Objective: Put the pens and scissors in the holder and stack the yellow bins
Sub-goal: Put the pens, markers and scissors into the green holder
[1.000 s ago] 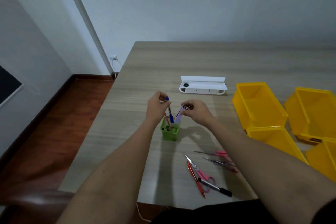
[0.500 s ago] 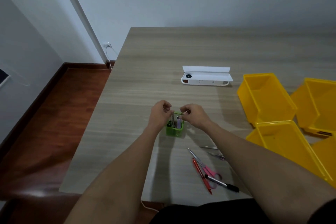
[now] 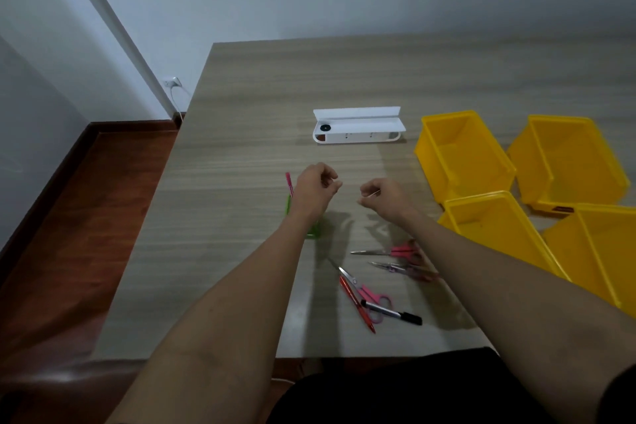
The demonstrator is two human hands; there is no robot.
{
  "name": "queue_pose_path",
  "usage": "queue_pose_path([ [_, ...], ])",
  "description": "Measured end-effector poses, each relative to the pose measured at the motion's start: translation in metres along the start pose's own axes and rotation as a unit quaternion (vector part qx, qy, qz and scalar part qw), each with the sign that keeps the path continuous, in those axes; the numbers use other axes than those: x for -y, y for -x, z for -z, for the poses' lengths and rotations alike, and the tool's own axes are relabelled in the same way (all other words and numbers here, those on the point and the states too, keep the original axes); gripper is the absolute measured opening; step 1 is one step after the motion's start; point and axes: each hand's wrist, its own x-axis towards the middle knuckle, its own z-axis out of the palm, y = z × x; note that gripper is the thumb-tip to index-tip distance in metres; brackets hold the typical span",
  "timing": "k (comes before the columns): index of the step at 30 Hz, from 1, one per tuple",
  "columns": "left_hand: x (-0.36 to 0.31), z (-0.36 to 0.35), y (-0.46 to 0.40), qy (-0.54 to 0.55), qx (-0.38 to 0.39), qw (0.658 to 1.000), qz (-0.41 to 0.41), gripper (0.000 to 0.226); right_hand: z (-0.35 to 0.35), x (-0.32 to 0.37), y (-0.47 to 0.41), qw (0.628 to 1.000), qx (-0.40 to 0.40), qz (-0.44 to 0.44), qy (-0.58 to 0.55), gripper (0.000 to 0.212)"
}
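Both hands hover mid-frame, apart. The left hand (image 3: 315,191) has a loose curled grip and seems empty; the right hand (image 3: 382,196) has a narrow pinch, and I cannot tell if anything thin is in it. The green holder (image 3: 303,217) sits under the left wrist, mostly hidden, with a pink pen (image 3: 289,183) sticking out. Risk: the holder looks small and light, so a bump from that wrist or a top-heavy load of scissors could tip it. Still loose at lower centre: red pen (image 3: 356,303), black marker (image 3: 392,312), three scissors (image 3: 395,251), overlapping, so lifting one may drag another. Four yellow bins (image 3: 461,155) at right are unstacked. The wood-grain worktop (image 3: 261,107) holds a white tray (image 3: 358,129) further back. Grey wall, wood floor at left, plugged outlet (image 3: 172,82) at upper left.
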Motion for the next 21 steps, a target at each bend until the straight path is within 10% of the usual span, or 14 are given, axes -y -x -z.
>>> queue_pose_path([
  [21,0.064,-0.086,0.131,-0.052,0.087,0.941,0.322,0.033,-0.034,-0.11,0.067,0.967,0.125,-0.049,0.217,0.008],
])
